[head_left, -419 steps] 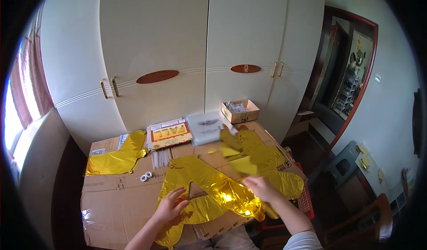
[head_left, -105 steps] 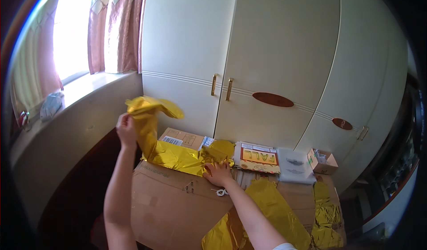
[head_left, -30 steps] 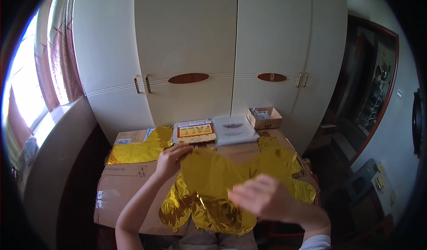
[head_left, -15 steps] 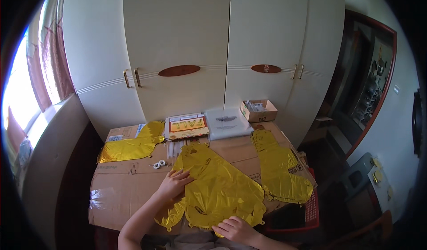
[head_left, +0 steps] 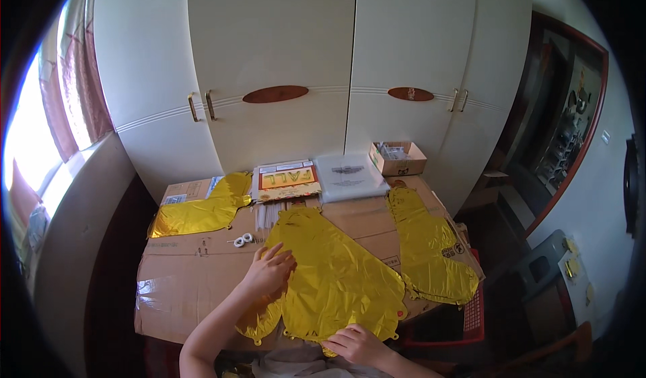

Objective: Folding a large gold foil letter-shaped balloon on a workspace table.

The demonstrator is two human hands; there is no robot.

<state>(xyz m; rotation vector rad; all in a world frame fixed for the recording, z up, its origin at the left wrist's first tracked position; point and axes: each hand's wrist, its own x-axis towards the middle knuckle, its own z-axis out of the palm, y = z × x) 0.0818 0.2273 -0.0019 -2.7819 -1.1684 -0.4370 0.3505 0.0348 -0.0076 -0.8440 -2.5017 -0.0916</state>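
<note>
A large flat gold foil balloon (head_left: 336,270) lies spread over the middle of the table before me, its lower edge close to my body. My left hand (head_left: 270,270) rests on its left side, fingers stretched apart over the foil. At the near edge, my right hand (head_left: 355,346) has its fingers bent together on the foil; the thumb is hidden. Another flat gold foil balloon (head_left: 437,253) lies to the right. A third gold foil balloon (head_left: 202,216) is at the far left.
Brown cardboard (head_left: 182,277) covers the table. White rolls (head_left: 243,239) and thin white sticks (head_left: 269,215) lie beyond my left hand. At the back are printed packets (head_left: 288,181), clear plastic bags (head_left: 348,178) and a small open box (head_left: 400,163). A red basket (head_left: 475,314) stands at the right.
The view has tilted slightly, so the far things sit higher. My hands stay at nearly the same spots on the foil, which looks a little smoother near the right hand.
</note>
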